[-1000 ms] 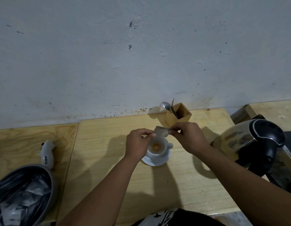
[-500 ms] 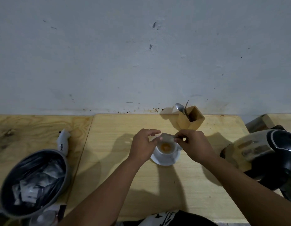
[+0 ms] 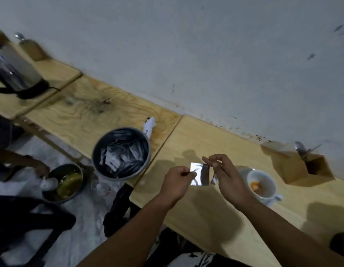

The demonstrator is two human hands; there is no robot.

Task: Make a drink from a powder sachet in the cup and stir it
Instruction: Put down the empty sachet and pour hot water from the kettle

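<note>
Left hand (image 3: pixel 177 182) pinches the flat silver foil sachet (image 3: pixel 199 176) by its left edge | right hand (image 3: pixel 228 182) pinches a small torn strip (image 3: pixel 214 179) just beside the sachet | white ceramic cup (image 3: pixel 260 185) (orange powder inside) sits on its saucer, right of both hands | round grey bin (image 3: pixel 121 153) of wrappers sits left.

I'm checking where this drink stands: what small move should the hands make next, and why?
Probably drop the sachet into the bin just left of it. Orange powder already lies in the cup, the left hand pinches the flat sachet away from the cup, and the right hand holds a torn scrap.
</note>
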